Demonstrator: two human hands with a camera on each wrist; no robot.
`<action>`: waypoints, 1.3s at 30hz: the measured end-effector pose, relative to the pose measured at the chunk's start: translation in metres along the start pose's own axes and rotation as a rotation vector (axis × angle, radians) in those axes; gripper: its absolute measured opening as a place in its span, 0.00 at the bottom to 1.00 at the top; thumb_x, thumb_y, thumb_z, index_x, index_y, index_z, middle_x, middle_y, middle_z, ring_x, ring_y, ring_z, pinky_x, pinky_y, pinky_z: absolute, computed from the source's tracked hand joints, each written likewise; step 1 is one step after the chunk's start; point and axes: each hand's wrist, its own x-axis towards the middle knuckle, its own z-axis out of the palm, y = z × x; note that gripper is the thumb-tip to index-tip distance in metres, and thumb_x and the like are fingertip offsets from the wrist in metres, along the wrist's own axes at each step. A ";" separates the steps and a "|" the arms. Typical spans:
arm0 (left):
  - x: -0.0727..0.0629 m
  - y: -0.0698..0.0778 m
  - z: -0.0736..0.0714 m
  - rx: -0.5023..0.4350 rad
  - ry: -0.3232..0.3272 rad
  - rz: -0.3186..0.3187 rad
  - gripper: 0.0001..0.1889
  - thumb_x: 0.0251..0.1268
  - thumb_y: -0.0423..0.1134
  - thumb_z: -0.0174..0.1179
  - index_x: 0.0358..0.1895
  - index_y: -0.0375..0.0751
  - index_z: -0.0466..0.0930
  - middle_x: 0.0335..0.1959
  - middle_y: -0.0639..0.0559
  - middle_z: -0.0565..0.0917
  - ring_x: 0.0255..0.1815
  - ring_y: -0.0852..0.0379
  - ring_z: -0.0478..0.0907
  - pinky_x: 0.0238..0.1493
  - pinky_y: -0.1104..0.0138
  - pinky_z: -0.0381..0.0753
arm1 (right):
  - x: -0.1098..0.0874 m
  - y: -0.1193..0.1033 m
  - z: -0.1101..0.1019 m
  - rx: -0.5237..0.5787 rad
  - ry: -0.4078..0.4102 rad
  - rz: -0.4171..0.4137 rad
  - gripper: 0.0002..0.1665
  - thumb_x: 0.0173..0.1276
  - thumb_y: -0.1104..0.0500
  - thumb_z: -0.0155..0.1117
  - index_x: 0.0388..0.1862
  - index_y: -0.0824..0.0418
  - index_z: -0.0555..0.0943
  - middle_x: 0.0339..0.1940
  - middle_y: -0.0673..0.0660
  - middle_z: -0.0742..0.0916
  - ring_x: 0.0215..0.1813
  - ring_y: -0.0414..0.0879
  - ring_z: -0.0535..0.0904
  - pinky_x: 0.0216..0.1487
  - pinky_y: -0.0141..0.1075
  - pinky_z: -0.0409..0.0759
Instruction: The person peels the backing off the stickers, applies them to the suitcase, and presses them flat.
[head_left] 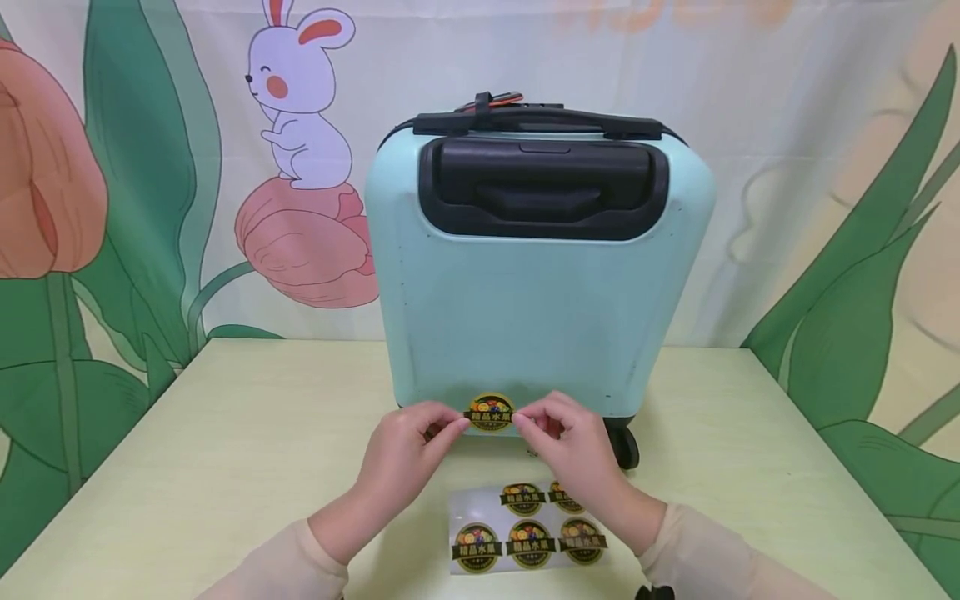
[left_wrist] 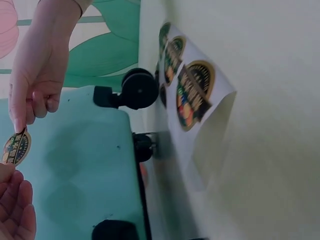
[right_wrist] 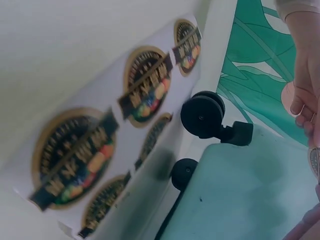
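Observation:
A round black-and-gold sticker (head_left: 491, 412) with colourful fruit and a dark banner is held upright in front of the suitcase's lower part. My left hand (head_left: 408, 446) pinches its left end between thumb and forefinger. At the opposite end, my right hand (head_left: 573, 442) pinches it the same way. Behind it stands a mint-green suitcase (head_left: 517, 325) with a black recessed handle panel. Whether the sticker touches the shell, I cannot tell. In the left wrist view both hands show with the sticker (left_wrist: 17, 147) stretched between their fingertips.
A white sheet of several matching stickers (head_left: 491, 493) lies on the pale table (head_left: 300, 417) below my hands. Black wheels (right_wrist: 202, 115) are under the suitcase. A backdrop curtain (head_left: 300, 225) with a rabbit and tulips hangs behind.

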 end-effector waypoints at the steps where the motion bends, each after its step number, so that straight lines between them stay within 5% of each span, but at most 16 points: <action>1: 0.001 0.000 -0.001 0.017 0.009 0.018 0.02 0.55 0.36 0.66 0.27 0.45 0.84 0.21 0.62 0.79 0.20 0.69 0.70 0.24 0.73 0.72 | 0.002 0.000 0.000 -0.002 0.008 -0.011 0.03 0.61 0.62 0.66 0.30 0.59 0.85 0.20 0.44 0.73 0.22 0.39 0.67 0.22 0.29 0.67; 7: 0.012 -0.002 -0.014 0.056 0.098 0.072 0.02 0.56 0.35 0.65 0.30 0.42 0.85 0.23 0.59 0.81 0.22 0.68 0.74 0.25 0.73 0.75 | 0.018 -0.007 -0.003 0.011 0.032 -0.049 0.03 0.63 0.62 0.64 0.32 0.59 0.85 0.18 0.46 0.69 0.20 0.40 0.62 0.21 0.30 0.63; 13: 0.030 -0.010 -0.031 -0.044 0.348 0.141 0.08 0.57 0.28 0.62 0.40 0.33 0.82 0.34 0.47 0.82 0.37 0.55 0.76 0.36 0.64 0.76 | 0.039 -0.019 -0.005 0.034 0.056 -0.093 0.03 0.62 0.63 0.65 0.33 0.60 0.85 0.14 0.47 0.66 0.18 0.41 0.58 0.22 0.31 0.60; 17: 0.042 -0.014 -0.038 -0.109 0.439 0.174 0.18 0.58 0.30 0.60 0.53 0.32 0.75 0.48 0.41 0.76 0.51 0.49 0.71 0.47 0.58 0.70 | 0.051 -0.028 -0.005 0.033 0.054 -0.106 0.04 0.63 0.62 0.64 0.34 0.60 0.85 0.13 0.47 0.65 0.17 0.40 0.57 0.21 0.31 0.59; 26: 0.066 -0.017 -0.045 -0.235 0.402 0.093 0.29 0.67 0.38 0.50 0.69 0.34 0.56 0.67 0.44 0.61 0.67 0.52 0.56 0.59 0.54 0.61 | 0.082 -0.056 -0.006 0.104 0.029 -0.053 0.06 0.64 0.60 0.63 0.36 0.62 0.85 0.11 0.50 0.62 0.15 0.42 0.55 0.18 0.32 0.55; 33: 0.077 0.007 -0.056 -0.361 0.311 -0.019 0.29 0.72 0.37 0.41 0.71 0.29 0.45 0.70 0.39 0.55 0.70 0.49 0.53 0.66 0.55 0.54 | 0.100 -0.071 -0.011 0.094 -0.015 -0.065 0.08 0.64 0.61 0.63 0.38 0.63 0.84 0.11 0.52 0.63 0.16 0.45 0.57 0.21 0.34 0.59; 39: 0.086 -0.009 -0.050 -0.480 0.252 -0.041 0.31 0.74 0.43 0.39 0.73 0.35 0.40 0.74 0.47 0.50 0.73 0.56 0.48 0.68 0.60 0.52 | 0.111 -0.074 -0.010 0.069 -0.072 -0.051 0.09 0.64 0.61 0.63 0.41 0.63 0.85 0.11 0.51 0.63 0.16 0.45 0.57 0.21 0.33 0.59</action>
